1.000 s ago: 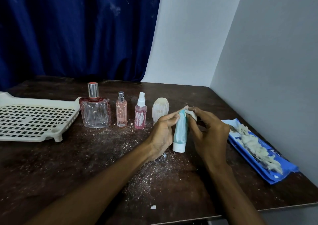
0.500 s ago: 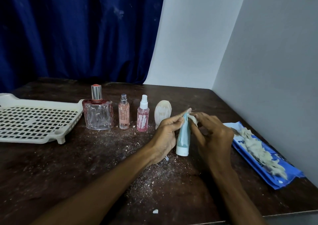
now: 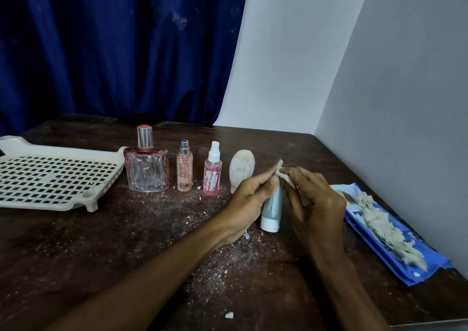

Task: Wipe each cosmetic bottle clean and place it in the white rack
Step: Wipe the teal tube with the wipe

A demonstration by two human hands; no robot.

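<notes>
A teal tube [image 3: 273,207] with a white cap stands cap-down on the dark table. My left hand [image 3: 249,201] grips its upper part. My right hand [image 3: 312,201] pinches a small white wipe [image 3: 286,177] against the tube's top end. In a row to the left stand a large clear perfume bottle [image 3: 147,168], a slim peach spray bottle [image 3: 184,169], a pink spray bottle [image 3: 212,176] and a dusty white oval bottle [image 3: 240,167]. The white rack [image 3: 48,176] lies at the far left with nothing in it.
A blue wipe packet [image 3: 402,244] with a crumpled used wipe [image 3: 379,224] on it lies along the right wall. White dust and crumbs [image 3: 210,262] cover the table in front of the bottles. The table's front edge [image 3: 430,324] runs close by at the lower right.
Both hands stay at the tube. The tube has tipped slightly, and the wipe has worked at its top end. The view has shifted a little.
</notes>
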